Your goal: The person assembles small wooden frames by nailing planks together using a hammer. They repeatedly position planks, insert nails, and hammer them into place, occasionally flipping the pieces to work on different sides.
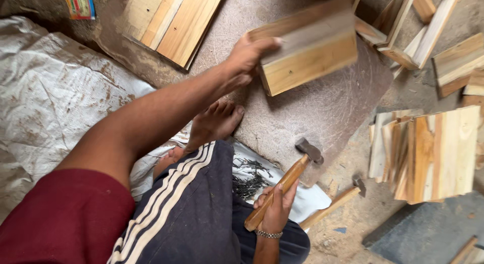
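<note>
— What's in your hands?
— My left grip is clamped on the edge of a wooden box, top centre of the frame, over the stone slab. My right grip is closed round a hammer, lower centre, beside the nails.

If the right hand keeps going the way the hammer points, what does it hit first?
The right hand holds the hammer aimed up and right; its head would probably meet the flat work slab first, short of the wooden box. Height above the slab is unclear.

Left arm outstretched, right hand clenched
</note>
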`<state>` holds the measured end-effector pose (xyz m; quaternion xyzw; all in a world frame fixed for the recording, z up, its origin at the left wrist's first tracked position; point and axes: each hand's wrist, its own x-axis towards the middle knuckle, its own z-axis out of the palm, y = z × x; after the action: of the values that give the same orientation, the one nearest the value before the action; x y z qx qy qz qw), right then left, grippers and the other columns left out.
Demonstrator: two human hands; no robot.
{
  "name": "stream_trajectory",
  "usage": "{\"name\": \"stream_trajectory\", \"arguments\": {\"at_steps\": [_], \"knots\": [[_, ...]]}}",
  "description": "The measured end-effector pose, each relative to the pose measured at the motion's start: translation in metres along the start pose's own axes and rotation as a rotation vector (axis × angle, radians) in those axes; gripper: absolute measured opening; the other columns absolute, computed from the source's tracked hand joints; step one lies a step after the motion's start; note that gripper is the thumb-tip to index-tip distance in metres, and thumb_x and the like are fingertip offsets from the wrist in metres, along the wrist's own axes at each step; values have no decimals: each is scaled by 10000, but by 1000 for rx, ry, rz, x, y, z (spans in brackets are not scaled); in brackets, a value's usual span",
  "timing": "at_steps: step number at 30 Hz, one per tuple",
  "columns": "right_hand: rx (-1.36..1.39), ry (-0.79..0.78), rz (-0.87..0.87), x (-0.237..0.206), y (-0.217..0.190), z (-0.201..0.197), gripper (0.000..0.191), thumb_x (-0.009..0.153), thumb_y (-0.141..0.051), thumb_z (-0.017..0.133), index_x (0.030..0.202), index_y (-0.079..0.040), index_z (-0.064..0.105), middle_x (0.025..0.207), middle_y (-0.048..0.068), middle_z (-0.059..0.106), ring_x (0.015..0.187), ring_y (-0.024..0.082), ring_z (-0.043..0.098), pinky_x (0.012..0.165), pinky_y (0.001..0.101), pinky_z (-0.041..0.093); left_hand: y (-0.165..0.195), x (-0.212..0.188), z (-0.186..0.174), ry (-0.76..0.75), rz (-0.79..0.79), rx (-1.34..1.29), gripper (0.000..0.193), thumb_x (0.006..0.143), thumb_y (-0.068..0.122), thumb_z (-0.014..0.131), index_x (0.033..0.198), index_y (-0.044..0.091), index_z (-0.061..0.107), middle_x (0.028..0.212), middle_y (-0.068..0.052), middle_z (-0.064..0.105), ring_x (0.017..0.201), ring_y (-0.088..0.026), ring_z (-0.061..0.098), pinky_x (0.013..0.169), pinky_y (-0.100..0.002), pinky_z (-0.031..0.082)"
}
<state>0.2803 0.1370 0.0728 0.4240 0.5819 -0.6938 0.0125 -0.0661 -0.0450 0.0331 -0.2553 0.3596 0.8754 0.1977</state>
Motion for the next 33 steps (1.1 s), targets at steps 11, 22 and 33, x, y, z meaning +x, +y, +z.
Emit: {"name": "stream_trajectory", "arguments": {"at_steps": [11, 22, 33], "knots": [[-380, -68, -600, 5, -67, 125, 883, 962, -357, 722, 1592, 73, 276, 1551, 289, 461, 1440, 372, 514, 1189, 443, 456, -36, -89, -40, -235, -168, -657, 731, 874, 330, 813, 1415, -21, 468, 1337, -216, 618, 1298, -344, 589, 1132, -545, 513], [161, -9, -637, 9, -100, 184, 419, 1008, -185, 723, 1282, 68, 532, 1226, 133, 647, 1135, 176, 622, 1029, 320, 524, -56, -109, -15, -432, -265, -655, 789, 900, 413, 791, 1484, 27, 428, 1394, -162, 585, 1373, -292, 522, 1234, -513, 397], [-159, -121, -708, 33, -117, 105, 445, 922, -73, 773, 1290, 45, 552, 1129, 107, 673, 1008, 153, 676, 870, 275, 588, 10, -82, -52, -141, 569, 819, 1006, 953, 524, 755, 1623, 38, 183, 1555, -224, 357, 1458, -373, 413, 1192, -512, 392]]}}
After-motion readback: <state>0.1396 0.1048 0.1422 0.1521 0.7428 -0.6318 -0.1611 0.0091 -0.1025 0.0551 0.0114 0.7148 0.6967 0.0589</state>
